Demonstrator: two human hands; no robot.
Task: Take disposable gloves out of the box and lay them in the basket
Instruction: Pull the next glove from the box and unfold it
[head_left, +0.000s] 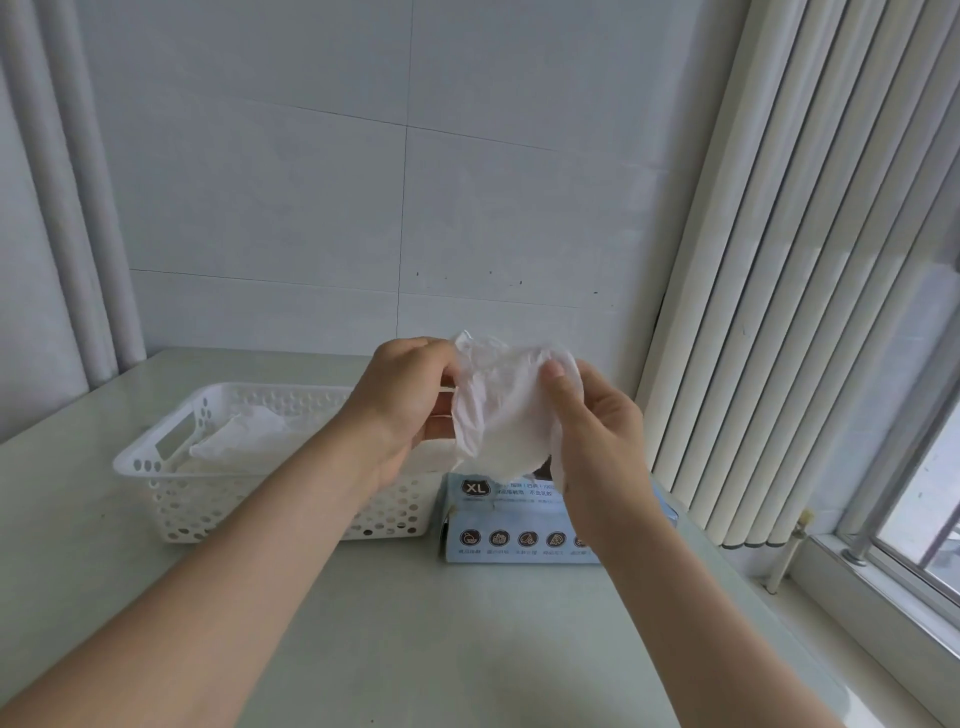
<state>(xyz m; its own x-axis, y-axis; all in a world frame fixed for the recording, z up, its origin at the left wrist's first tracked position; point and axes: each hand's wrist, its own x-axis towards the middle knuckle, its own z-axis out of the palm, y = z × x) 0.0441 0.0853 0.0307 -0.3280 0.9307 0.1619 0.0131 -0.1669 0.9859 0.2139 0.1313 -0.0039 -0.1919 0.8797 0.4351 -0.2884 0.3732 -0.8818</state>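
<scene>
You hold one disposable glove (498, 415) up in the air with both hands, above the box (511, 525) and at the right end of the basket (208, 501). Your left hand (410, 395) has its fingers curled and pinches the glove's upper left edge. Your right hand (597, 431) pinches the upper right edge, thumb on the front of the film.

The glove is crumpled and hangs down from your fingertips, so its longer run is roughly top to bottom. Its lower edge ends just over the box top. Which end is the cuff and which the fingers, you cannot tell from here.

The box lies flat on the table (467, 634), its long side running left to right, its printed front facing you. The basket sits just beside it on the left, also lengthwise across the table. More gloves (244, 439) lie flat inside it.
</scene>
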